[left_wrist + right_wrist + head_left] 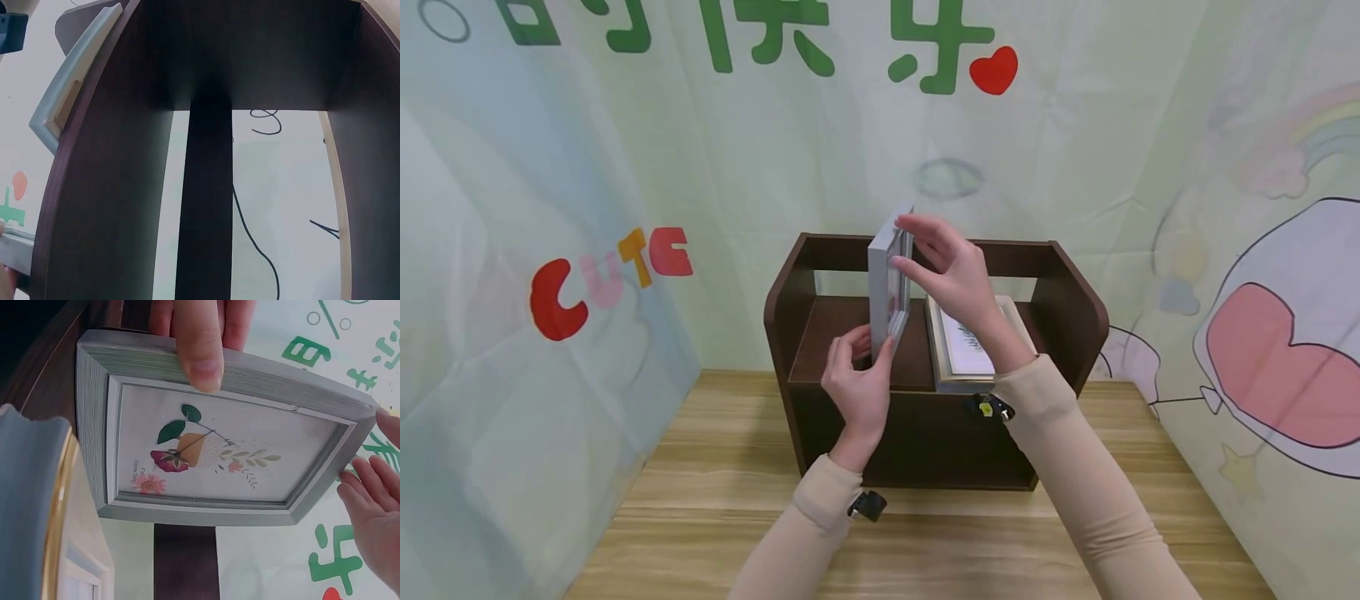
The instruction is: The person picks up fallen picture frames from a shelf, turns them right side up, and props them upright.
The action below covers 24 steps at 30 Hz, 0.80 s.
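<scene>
Upright above the shelf, a grey picture frame (880, 283) is held with its edge toward me. Pressed flowers and leaves show on its front (206, 447). My left hand (859, 379) pinches the frame low on its near edge; the thumb (203, 365) lies over the front border. At the top of the frame, my right hand (951, 271) touches the edge with thumb and extended fingers (369, 487) spread apart. Only a sliver of the left hand (6, 284) enters the left wrist view, beside a grey edge of the frame.
A dark brown shelf unit (917, 437) stands on a wooden table (722, 467) by the patterned wall cloth. On its right half lie stacked picture frames (936, 333), the top one showing a plant print. Raised sides and a back rail (1015, 257) border the top.
</scene>
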Tool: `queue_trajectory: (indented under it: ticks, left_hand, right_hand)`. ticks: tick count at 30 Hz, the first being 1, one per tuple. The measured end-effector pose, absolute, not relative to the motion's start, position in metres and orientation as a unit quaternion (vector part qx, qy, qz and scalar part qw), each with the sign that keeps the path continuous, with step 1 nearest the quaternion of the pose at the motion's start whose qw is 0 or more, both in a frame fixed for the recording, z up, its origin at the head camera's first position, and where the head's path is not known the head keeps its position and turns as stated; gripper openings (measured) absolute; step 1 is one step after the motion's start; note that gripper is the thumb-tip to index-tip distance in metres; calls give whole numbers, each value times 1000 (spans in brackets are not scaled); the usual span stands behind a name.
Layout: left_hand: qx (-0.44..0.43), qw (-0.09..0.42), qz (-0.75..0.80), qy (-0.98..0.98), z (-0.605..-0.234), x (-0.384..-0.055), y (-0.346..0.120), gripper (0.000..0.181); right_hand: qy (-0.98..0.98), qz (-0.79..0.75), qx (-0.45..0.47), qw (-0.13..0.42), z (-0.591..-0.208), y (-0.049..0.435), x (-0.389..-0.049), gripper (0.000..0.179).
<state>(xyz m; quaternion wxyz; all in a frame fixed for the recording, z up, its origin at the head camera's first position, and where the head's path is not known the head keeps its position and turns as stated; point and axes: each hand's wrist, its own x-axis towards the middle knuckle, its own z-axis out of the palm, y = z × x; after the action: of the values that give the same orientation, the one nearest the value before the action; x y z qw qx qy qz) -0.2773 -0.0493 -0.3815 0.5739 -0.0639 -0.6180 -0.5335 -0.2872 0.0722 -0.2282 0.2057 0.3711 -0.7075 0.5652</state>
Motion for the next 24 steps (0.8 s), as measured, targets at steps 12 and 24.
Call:
queue_trajectory:
  ticks: [12,24]
  left_hand:
    - [-67,563,-535,-626,-382,-277,-42,30]
    - [-119,535,-534,-644,-386,-275,-42,34]
  right_hand:
    - [-721,526,397,215,-229,75,-291,45]
    - [-735,469,435,225,-225,83,-296,44]
